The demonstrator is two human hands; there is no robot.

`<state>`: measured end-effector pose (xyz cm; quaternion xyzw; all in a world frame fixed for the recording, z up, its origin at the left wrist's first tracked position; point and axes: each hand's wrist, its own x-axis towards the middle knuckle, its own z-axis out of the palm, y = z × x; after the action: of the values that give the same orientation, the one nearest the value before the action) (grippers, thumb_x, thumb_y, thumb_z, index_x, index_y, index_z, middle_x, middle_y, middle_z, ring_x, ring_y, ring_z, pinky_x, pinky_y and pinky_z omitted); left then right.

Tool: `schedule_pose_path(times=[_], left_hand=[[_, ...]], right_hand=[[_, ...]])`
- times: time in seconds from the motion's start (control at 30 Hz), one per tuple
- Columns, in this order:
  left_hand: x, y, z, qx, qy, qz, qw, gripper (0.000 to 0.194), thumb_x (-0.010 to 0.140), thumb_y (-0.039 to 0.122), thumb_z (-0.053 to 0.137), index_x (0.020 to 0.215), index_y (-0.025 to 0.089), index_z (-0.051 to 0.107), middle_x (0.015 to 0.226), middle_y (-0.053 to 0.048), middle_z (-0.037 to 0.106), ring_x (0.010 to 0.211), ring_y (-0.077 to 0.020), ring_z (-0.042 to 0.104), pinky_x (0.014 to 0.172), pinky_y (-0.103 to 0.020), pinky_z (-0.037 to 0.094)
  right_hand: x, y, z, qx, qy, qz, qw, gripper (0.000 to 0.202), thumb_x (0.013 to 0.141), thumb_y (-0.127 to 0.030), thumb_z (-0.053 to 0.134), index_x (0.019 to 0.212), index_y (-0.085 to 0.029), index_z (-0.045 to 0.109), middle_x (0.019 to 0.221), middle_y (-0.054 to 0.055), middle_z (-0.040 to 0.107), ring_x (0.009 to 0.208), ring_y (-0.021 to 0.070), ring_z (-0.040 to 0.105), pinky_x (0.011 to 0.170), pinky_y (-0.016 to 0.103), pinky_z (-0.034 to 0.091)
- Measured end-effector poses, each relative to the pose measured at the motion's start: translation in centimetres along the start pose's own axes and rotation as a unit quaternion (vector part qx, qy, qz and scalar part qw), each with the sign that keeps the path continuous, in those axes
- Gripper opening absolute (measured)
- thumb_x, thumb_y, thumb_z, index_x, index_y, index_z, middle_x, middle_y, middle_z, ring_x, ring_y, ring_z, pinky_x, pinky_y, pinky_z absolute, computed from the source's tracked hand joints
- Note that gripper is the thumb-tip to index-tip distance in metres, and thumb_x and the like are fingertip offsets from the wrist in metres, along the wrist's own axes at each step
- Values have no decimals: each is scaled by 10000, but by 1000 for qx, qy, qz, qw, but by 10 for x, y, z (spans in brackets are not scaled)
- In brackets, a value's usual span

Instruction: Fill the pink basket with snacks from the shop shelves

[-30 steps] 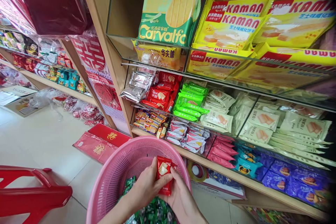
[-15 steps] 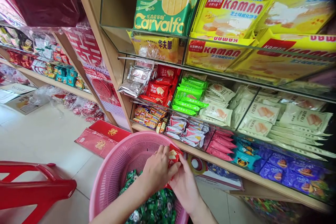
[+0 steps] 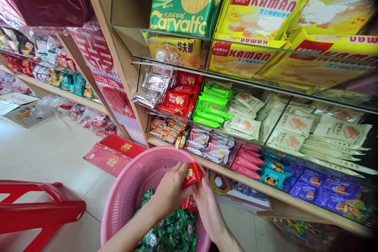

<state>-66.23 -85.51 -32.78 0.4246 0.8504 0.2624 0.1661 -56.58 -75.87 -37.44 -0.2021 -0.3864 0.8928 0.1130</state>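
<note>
Above a pink perforated plastic basket [image 3: 126, 189], my left hand [image 3: 173, 189] is closed on a red snack packet [image 3: 195, 174]. The packet is tilted and has a pale picture on its front. My right hand [image 3: 208, 206] is closed at the packet's right end, its fingers partly hidden. Just below, a second red packet [image 3: 190, 204] shows between my hands; whether it is held or lying in the basket I cannot tell. Many small green-wrapped sweets [image 3: 169, 230] fill the lower part of the basket.
Beyond the basket, a glass-fronted shelf [image 3: 254, 183] holds red packets [image 3: 178, 98], green packets [image 3: 214, 104], cream packets [image 3: 246, 124] and yellow Kaman bags [image 3: 260, 12]. A red stool [image 3: 44, 208] stands at the left. Red flat packs [image 3: 113, 153] lie on the floor.
The red packet in my left hand has turned and shifted slightly left. My hands have moved a little apart, and the second red packet below shows more.
</note>
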Motion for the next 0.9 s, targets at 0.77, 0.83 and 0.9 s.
schedule_pose_path(times=[0.77, 0.83, 0.9], left_hand=[[-76, -42, 139, 318, 104, 223, 916, 310, 953, 316, 343, 1147, 211, 560, 1004, -11, 683, 977, -171, 556, 898, -312, 352], [-73, -45, 145, 323, 120, 222, 912, 312, 949, 319, 350, 1152, 209, 560, 1007, -14, 680, 973, -169, 555, 893, -305, 356], [-71, -47, 150, 328, 123, 219, 911, 310, 944, 318, 364, 1161, 204, 554, 1021, -24, 675, 978, -171, 552, 885, -305, 359]], right_hand=[[74, 9, -41, -678, -284, 3, 678, 495, 940, -400, 189, 1182, -192, 567, 929, 72, 678, 902, 187, 616, 834, 299, 419], [77, 11, -44, -696, -290, 13, 657, 471, 937, -378, 216, 1186, -182, 565, 867, 69, 676, 843, 186, 620, 794, 299, 426], [78, 12, -45, -711, -295, 19, 639, 460, 935, -353, 225, 1181, -173, 569, 819, 65, 669, 776, 179, 618, 758, 297, 433]])
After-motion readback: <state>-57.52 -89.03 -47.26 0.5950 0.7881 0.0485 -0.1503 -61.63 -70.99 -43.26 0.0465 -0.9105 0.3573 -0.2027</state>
